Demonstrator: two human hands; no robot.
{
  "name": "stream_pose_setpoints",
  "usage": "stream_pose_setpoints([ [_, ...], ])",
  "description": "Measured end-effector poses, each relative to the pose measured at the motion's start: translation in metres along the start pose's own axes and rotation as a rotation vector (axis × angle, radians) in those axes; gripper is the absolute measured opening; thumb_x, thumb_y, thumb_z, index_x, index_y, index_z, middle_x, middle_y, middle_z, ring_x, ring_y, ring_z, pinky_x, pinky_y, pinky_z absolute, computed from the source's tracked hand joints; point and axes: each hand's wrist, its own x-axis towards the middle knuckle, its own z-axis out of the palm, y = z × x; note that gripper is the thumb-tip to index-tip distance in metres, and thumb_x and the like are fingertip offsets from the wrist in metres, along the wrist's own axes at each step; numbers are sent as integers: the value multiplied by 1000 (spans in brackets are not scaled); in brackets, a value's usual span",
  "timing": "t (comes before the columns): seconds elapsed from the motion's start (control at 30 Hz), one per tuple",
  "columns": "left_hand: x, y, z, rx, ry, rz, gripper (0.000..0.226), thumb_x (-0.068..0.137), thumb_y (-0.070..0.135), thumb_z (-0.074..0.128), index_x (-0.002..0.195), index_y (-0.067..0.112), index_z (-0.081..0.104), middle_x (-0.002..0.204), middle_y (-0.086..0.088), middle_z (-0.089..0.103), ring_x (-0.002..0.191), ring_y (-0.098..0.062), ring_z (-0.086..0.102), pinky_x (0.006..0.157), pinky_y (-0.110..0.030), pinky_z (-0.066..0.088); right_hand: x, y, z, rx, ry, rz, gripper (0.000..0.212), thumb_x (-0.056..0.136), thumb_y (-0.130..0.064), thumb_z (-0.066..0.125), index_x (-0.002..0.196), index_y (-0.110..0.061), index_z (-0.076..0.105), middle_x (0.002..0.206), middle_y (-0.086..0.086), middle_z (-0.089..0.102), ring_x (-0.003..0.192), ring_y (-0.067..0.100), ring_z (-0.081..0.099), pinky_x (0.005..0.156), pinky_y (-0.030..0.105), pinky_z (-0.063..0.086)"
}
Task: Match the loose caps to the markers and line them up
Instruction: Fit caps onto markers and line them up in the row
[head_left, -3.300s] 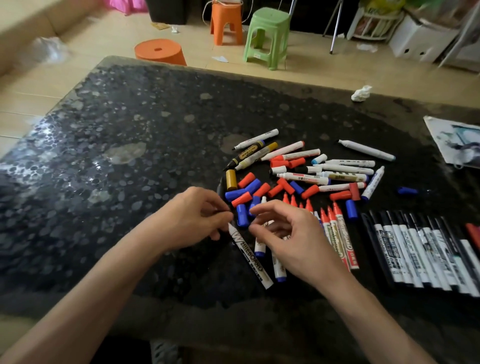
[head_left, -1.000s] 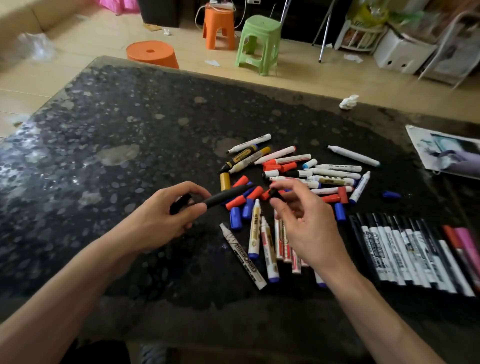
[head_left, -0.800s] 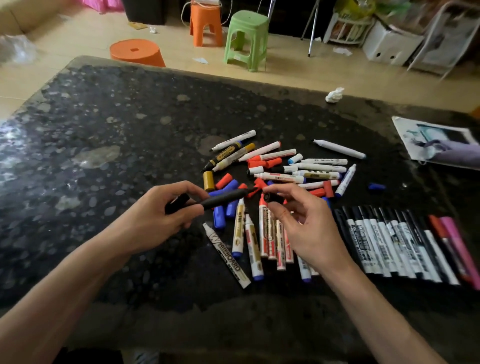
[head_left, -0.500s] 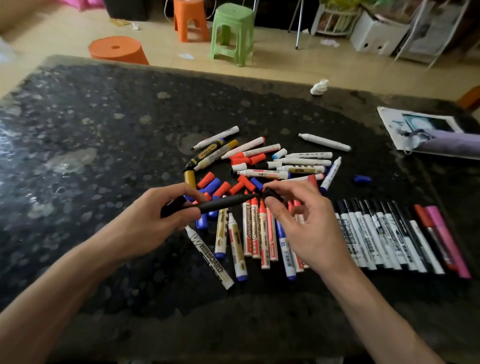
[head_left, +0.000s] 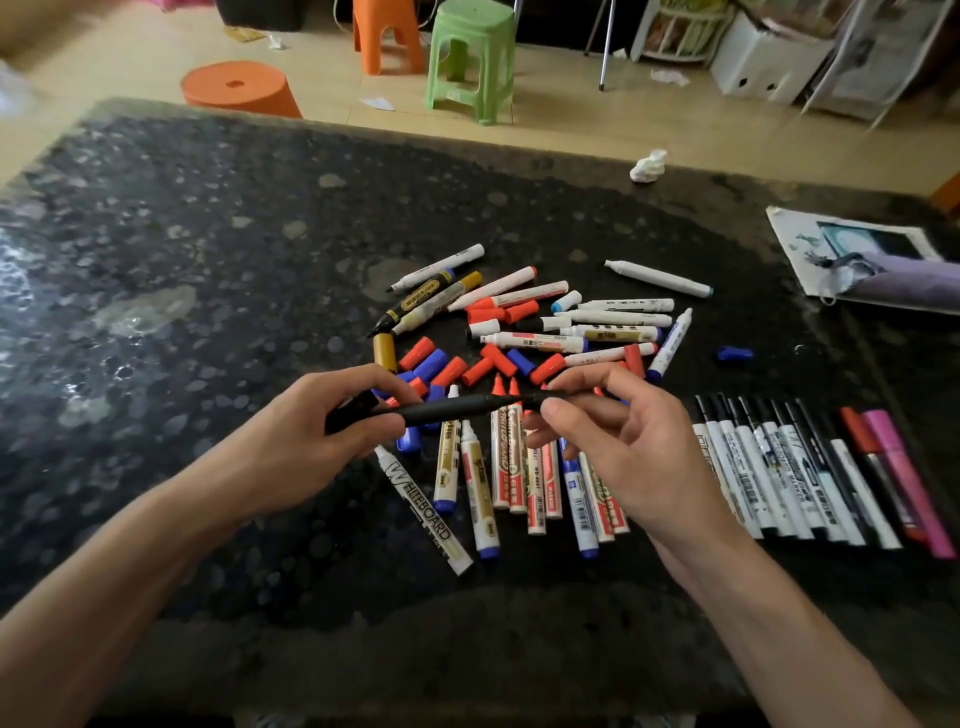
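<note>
My left hand (head_left: 291, 441) grips a slim black marker (head_left: 441, 410) by its rear end, tip pointing right. My right hand (head_left: 618, 441) pinches a small black cap (head_left: 545, 397) between thumb and forefinger, right at the marker's tip. Both hover above several uncapped red and blue whiteboard markers (head_left: 519, 467) lying side by side. Behind them lies a pile of loose red and blue caps (head_left: 457, 366) mixed with more markers (head_left: 597, 322). A row of capped black markers (head_left: 779, 467) sits at the right, ending with a red and a pink one (head_left: 904, 467).
The dark speckled table (head_left: 208, 260) carries a lone blue cap (head_left: 735, 353), a crumpled paper ball (head_left: 648, 166) at the far edge and a printed sheet with a purple pouch (head_left: 883, 265) at far right. Plastic stools (head_left: 467, 57) stand on the floor beyond.
My left hand has picked up the black marker and my right hand a black cap. The two have come together until the cap meets the tip. The view has drifted right.
</note>
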Motion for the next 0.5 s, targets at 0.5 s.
stream_pose_setpoints([
  [0.5,-5,11,8,-83,-48,35,17,96,40,54,100,37,70,76,1,65,57,-17,49,53,-31,39,-1,7,1,-93,-68,-124,16,87,-20,77,103,-17,77,87,2,80,82,17,78,81,26,62],
])
